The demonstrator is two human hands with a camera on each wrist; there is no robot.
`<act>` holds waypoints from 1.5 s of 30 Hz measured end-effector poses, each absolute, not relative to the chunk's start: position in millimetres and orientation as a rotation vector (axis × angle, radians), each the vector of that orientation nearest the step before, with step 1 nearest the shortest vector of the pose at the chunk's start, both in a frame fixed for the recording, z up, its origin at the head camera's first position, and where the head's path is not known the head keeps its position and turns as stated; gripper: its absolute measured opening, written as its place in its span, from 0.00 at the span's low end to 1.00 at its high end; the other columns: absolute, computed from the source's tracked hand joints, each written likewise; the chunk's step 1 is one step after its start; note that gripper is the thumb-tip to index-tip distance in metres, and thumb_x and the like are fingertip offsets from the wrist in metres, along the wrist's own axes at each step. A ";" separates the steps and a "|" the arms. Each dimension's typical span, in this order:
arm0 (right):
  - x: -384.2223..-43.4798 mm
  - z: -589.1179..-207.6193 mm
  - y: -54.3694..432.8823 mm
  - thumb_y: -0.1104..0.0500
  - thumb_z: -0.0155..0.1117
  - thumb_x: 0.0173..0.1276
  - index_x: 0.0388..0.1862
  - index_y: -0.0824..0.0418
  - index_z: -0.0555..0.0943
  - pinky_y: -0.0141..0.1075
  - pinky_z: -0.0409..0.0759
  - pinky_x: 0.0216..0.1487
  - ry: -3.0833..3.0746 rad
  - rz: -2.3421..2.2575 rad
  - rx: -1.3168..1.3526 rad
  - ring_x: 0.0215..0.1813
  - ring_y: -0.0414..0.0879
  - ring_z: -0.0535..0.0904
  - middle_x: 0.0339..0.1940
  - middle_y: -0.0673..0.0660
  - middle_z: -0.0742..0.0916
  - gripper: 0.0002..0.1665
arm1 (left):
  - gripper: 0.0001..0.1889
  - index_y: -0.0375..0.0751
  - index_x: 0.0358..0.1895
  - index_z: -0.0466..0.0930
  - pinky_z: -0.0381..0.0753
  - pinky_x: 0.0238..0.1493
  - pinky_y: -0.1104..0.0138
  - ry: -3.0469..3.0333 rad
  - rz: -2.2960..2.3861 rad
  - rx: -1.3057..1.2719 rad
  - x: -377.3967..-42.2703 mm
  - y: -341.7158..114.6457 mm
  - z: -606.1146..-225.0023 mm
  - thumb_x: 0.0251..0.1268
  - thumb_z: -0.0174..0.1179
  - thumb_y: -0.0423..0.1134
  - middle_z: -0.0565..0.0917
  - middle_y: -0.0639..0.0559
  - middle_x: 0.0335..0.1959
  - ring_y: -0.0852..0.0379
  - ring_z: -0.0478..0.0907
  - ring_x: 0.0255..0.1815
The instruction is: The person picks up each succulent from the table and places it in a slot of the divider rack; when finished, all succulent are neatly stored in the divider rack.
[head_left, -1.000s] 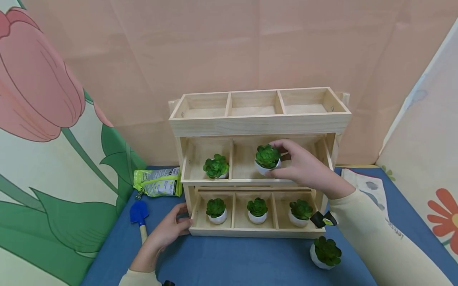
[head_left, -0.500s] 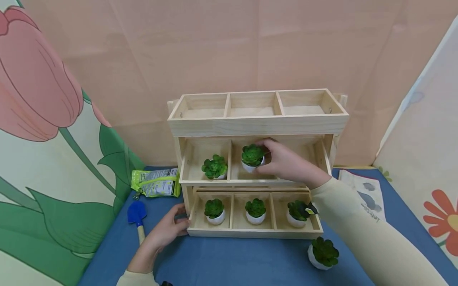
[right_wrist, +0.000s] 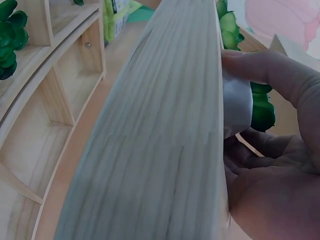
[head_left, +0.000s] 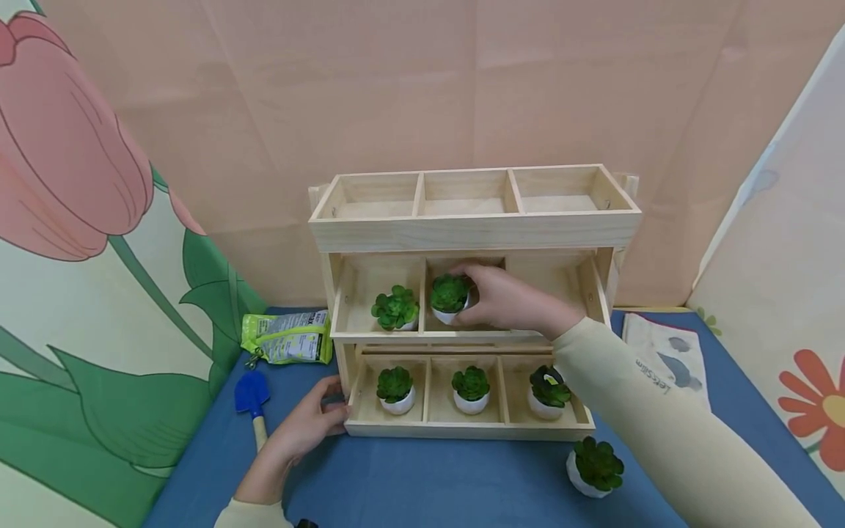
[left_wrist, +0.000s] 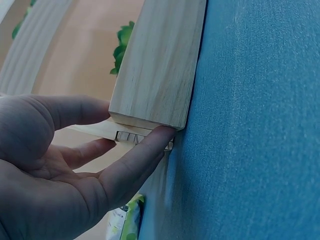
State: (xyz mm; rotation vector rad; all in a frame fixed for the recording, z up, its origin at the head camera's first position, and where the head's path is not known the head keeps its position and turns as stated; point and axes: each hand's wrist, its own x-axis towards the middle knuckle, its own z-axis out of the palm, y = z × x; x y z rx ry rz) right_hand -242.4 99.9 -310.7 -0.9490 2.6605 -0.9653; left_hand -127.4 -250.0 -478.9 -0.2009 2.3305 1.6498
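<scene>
My right hand (head_left: 495, 297) grips a small potted succulent (head_left: 449, 295) by its white pot, within the middle compartment of the middle tier of a wooden tiered planter stand (head_left: 475, 231). Seen from the right wrist, the pot (right_wrist: 237, 105) sits behind the tier's front board, thumb and fingers about it. My left hand (head_left: 310, 422) holds the left front corner of the bottom tier, thumb and fingertips against the board's end (left_wrist: 150, 107). Another succulent (head_left: 396, 308) occupies the middle tier's left compartment. Each bottom compartment has one succulent (head_left: 471, 389).
One more potted succulent (head_left: 594, 467) leans on the blue cloth (head_left: 422, 477) at the front right. A green packet (head_left: 287, 337) and a blue toy shovel (head_left: 252, 396) lie left of the stand. To its right is a printed cloth (head_left: 670, 359).
My right hand has carried the succulent leftward and slightly down, from over the middle tier's front into its middle compartment. My left hand stays on the bottom corner.
</scene>
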 end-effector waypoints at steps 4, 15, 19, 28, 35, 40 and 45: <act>-242.0 -310.2 94.3 0.57 0.79 0.65 0.78 0.66 0.71 0.49 0.82 0.69 2.659 -0.899 -0.957 0.64 0.52 0.82 0.72 0.64 0.82 0.45 | 0.34 0.30 0.82 0.55 0.91 0.57 0.46 2.327 1.651 -0.208 -126.4 -250.7 -479.3 0.79 0.57 0.28 0.64 0.24 0.78 0.26 0.75 0.74; -239.1 -307.4 87.8 0.61 0.76 0.65 0.79 0.65 0.70 0.52 0.80 0.73 2.654 -0.800 -0.984 0.71 0.54 0.81 0.74 0.64 0.81 0.44 | 0.35 0.28 0.82 0.54 0.91 0.57 0.48 2.320 1.690 -0.143 -125.0 -252.8 -482.1 0.79 0.57 0.28 0.64 0.22 0.77 0.25 0.75 0.74; -238.3 -307.0 87.4 0.62 0.75 0.65 0.79 0.65 0.70 0.52 0.81 0.71 2.641 -0.802 -0.981 0.69 0.53 0.81 0.74 0.63 0.82 0.44 | 0.35 0.29 0.83 0.54 0.91 0.57 0.48 2.315 1.692 -0.146 -125.8 -253.2 -482.4 0.79 0.57 0.28 0.64 0.22 0.77 0.25 0.74 0.74; -237.6 -306.2 91.5 0.62 0.74 0.68 0.80 0.63 0.69 0.52 0.80 0.71 2.643 -0.761 -1.014 0.68 0.54 0.80 0.75 0.63 0.80 0.43 | 0.35 0.29 0.83 0.54 0.91 0.57 0.48 2.320 1.685 -0.139 -126.1 -253.6 -482.9 0.79 0.57 0.28 0.64 0.23 0.77 0.25 0.75 0.74; -237.4 -304.7 96.3 0.64 0.71 0.67 0.78 0.64 0.72 0.52 0.82 0.70 2.623 -0.748 -1.043 0.68 0.54 0.81 0.73 0.62 0.82 0.40 | 0.34 0.29 0.82 0.54 0.91 0.56 0.48 2.320 1.686 -0.139 -126.4 -253.5 -482.9 0.79 0.58 0.29 0.65 0.23 0.76 0.25 0.75 0.73; -236.6 -304.1 97.0 0.64 0.70 0.68 0.78 0.64 0.72 0.52 0.82 0.71 2.628 -0.729 -1.044 0.69 0.54 0.81 0.73 0.62 0.82 0.39 | 0.35 0.29 0.82 0.54 0.91 0.56 0.48 2.315 1.692 -0.133 -126.6 -253.4 -482.6 0.79 0.57 0.28 0.64 0.22 0.76 0.25 0.75 0.73; -235.2 -304.4 98.8 0.64 0.70 0.68 0.78 0.63 0.72 0.52 0.82 0.71 2.630 -0.726 -1.024 0.69 0.54 0.81 0.72 0.61 0.82 0.39 | 0.35 0.28 0.82 0.54 0.91 0.56 0.47 2.317 1.691 -0.129 -126.8 -252.8 -481.9 0.79 0.57 0.28 0.64 0.22 0.76 0.25 0.75 0.73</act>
